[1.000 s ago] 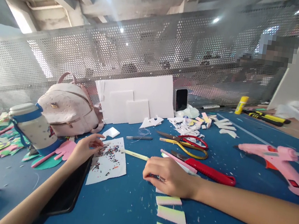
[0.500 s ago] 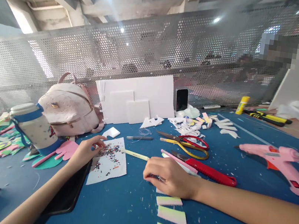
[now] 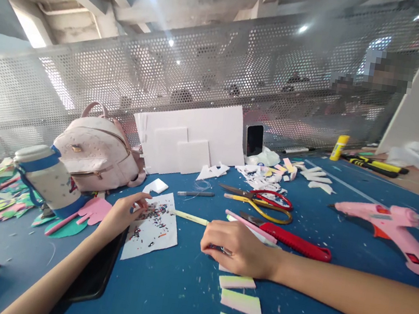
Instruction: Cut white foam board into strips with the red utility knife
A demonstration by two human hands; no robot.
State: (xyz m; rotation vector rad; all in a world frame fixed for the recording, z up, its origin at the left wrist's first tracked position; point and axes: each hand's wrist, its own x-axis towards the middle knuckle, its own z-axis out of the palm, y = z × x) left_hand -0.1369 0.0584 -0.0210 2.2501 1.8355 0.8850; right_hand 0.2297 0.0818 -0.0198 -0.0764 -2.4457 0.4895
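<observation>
Hands apart: left hand [image 3: 122, 213] pinches scraps [image 3: 152, 212] on paper [image 3: 156, 238], sorting, fine grip needed; right hand [image 3: 237, 248] curled closed, contents I cannot tell.

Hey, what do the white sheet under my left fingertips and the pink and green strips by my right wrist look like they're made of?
The white sheet looks like thin matte paper: it lies flat with crisp edges, dotted with tiny coloured scraps. The strips look like craft foam or thick card, matte, pink fading to green; the view does not settle which.
</observation>
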